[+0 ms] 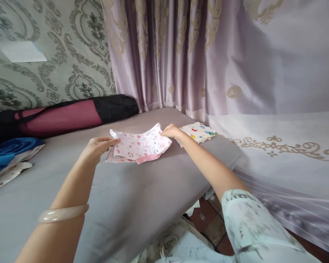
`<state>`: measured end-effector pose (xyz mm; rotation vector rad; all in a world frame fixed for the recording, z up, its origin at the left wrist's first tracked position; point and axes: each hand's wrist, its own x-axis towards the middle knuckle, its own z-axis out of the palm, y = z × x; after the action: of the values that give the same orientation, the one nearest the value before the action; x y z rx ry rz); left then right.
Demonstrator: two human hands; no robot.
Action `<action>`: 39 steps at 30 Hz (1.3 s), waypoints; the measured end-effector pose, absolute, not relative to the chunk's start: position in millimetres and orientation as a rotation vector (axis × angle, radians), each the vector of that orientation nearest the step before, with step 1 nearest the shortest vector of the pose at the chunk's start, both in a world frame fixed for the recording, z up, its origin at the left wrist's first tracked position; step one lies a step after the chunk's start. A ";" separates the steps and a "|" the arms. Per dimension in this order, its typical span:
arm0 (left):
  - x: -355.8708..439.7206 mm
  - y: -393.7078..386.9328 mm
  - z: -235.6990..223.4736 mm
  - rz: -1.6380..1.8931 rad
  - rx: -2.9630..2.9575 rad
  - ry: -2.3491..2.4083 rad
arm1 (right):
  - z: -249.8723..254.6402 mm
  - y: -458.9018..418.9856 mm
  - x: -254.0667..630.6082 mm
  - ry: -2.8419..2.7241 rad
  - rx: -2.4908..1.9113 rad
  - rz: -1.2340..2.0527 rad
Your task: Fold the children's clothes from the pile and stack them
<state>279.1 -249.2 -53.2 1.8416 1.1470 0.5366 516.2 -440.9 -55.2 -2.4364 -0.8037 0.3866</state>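
Observation:
Between my hands is a folded white garment (141,144) with a pink floral print and a pink band along its near edge. My left hand (100,145) pinches its left corner, and my right hand (170,131) pinches the upper right corner. The cloth sags a little in the middle between the two grips; whether its underside touches the bed cannot be made out. Just beyond my right wrist lies a folded white cloth (199,130) with a colourful print, partly covered by my forearm.
Everything lies on a grey-sheeted bed (120,204). A long black and maroon bag (60,117) rests along the patterned wall. Blue clothing (12,155) is heaped at the left edge. Lilac curtains (170,54) hang behind and to the right. Tiled floor (212,226) shows below the bed's edge.

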 end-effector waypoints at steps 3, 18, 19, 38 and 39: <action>312.3 -271.6 -54.2 0.485 1.753 1.033 | -34.6 -468.0 538.9 -0.708 -2.518 0.313; 447.9 -377.4 -73.9 0.377 1.498 0.695 | 8.3 -560.5 662.5 -0.392 -2.962 0.067; 454.1 -383.3 -75.9 0.378 1.488 0.676 | 9.8 -564.4 665.0 -0.382 -2.979 0.035; 507.6 -415.1 -117.2 0.376 1.358 0.735 | -14.2 -586.9 717.5 -0.371 -3.068 -0.097; 507.4 -415.0 -120.5 0.376 1.351 0.740 | -17.8 -587.2 719.1 -0.370 -3.066 -0.100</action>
<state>507.4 -415.0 -120.5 1.3507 0.7397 0.3765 719.1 -587.2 -17.8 -3.0660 -0.3700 -0.0996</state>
